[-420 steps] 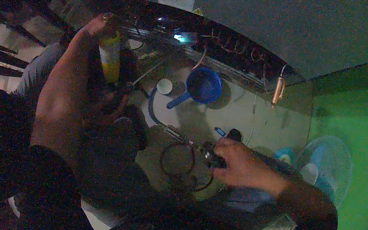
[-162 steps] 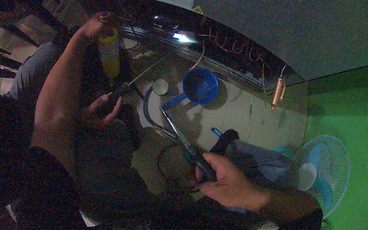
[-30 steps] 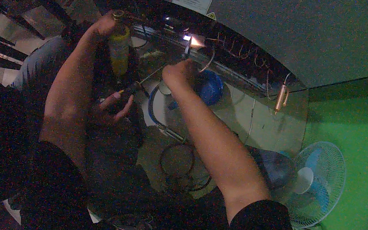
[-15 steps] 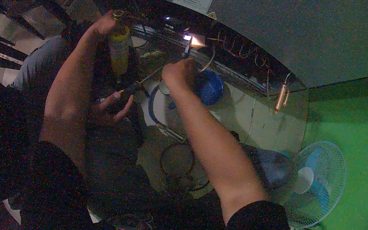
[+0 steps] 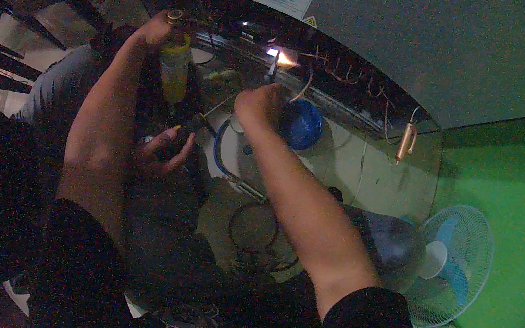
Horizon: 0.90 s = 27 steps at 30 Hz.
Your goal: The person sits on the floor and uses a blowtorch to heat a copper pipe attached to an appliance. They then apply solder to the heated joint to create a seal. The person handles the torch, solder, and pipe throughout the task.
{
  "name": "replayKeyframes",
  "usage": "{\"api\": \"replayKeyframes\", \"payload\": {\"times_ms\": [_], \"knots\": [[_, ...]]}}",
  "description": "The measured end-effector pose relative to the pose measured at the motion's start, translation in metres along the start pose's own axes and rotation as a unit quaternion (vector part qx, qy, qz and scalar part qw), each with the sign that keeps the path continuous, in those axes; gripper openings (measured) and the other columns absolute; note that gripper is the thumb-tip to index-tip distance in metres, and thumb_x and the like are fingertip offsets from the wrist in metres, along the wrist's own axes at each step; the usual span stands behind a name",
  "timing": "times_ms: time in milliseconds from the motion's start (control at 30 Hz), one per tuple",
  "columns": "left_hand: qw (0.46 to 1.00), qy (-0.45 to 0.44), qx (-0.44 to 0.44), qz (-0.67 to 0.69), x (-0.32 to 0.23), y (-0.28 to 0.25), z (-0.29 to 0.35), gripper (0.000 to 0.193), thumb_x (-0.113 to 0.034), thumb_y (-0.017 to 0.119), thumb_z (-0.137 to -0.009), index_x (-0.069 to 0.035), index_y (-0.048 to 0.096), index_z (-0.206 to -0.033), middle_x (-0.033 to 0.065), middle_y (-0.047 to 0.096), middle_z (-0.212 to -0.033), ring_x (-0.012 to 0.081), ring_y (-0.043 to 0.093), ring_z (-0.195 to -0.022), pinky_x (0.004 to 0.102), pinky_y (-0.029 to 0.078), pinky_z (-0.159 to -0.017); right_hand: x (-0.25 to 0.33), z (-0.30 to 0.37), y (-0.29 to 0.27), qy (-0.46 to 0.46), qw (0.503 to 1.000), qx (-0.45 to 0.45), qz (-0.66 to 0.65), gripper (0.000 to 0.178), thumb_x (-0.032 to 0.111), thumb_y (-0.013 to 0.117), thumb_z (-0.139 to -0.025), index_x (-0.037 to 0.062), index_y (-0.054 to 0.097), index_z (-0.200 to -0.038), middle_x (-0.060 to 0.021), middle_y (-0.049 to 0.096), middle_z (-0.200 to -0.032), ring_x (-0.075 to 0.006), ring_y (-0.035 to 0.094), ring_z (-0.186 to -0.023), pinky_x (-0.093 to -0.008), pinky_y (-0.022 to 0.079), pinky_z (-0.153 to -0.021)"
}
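Yellow canister (image 5: 175, 69) hangs beneath the left hand (image 5: 155, 28), curled around its top; the right hand (image 5: 258, 103) grips a metal-tipped tool (image 5: 274, 63) jutting upward.

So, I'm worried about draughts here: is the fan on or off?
The fan looks off: its blue blades show as separate shapes, not a spinning blur.
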<state>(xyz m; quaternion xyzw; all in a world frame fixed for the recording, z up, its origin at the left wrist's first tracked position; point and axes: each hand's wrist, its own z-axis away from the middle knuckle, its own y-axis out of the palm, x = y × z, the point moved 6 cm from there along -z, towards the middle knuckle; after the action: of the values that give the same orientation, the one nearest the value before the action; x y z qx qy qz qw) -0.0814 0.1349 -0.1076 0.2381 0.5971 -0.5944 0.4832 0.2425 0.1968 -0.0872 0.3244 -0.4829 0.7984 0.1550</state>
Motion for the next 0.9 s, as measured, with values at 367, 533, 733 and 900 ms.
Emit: {"api": "replayKeyframes", "payload": {"times_ms": [367, 533, 733, 900], "knots": [[0.998, -0.026, -0.045, 0.044, 0.004, -0.005, 0.002, 0.027, -0.027, 0.06, -0.09, -0.005, 0.067, -0.104, 0.0067, 0.069, -0.094, 0.0185, 0.063, -0.083, 0.0368, 0.052, -0.073, 0.0, 0.002, 0.001, 0.022, 0.999, 0.035, 0.004, 0.078, 0.013, 0.058, -0.079, -0.0182, 0.023, -0.141, -0.0348, 0.052, -0.128, -0.0435, 0.054, -0.12, -0.0448, 0.044, -0.102], [0.999, -0.006, -0.054, 0.002, 0.009, -0.006, -0.001, 0.029, -0.027, 0.059, -0.09, -0.004, 0.066, -0.106, 0.0077, 0.069, -0.094, 0.0189, 0.063, -0.084, 0.037, 0.052, -0.074, 0.001, 0.001, -0.002, 0.02, 1.0, 0.015, 0.001, 0.065, 0.011, 0.058, -0.079, -0.0167, 0.035, -0.133, -0.034, 0.052, -0.128, -0.0435, 0.053, -0.12, -0.0449, 0.044, -0.102], [0.992, -0.016, -0.119, -0.037, 0.023, -0.015, -0.006, 0.029, -0.024, 0.06, -0.09, -0.004, 0.066, -0.109, 0.0076, 0.069, -0.096, 0.0185, 0.063, -0.083, 0.0362, 0.052, -0.074, 0.003, 0.002, -0.005, 0.021, 1.0, 0.008, -0.018, 0.05, 0.01, 0.06, -0.079, -0.0122, 0.047, -0.122, -0.0316, 0.054, -0.126, -0.0429, 0.053, -0.119, -0.0448, 0.044, -0.102], [0.998, 0.014, -0.057, 0.0, 0.013, -0.008, -0.006, 0.029, -0.025, 0.059, -0.09, -0.005, 0.067, -0.109, 0.0082, 0.069, -0.095, 0.0183, 0.064, -0.083, 0.036, 0.051, -0.073, 0.004, 0.002, -0.003, 0.018, 1.0, -0.009, -0.013, 0.051, 0.01, 0.061, -0.079, -0.0112, 0.047, -0.123, -0.0312, 0.054, -0.127, -0.0424, 0.054, -0.119, -0.0448, 0.045, -0.102]]}}
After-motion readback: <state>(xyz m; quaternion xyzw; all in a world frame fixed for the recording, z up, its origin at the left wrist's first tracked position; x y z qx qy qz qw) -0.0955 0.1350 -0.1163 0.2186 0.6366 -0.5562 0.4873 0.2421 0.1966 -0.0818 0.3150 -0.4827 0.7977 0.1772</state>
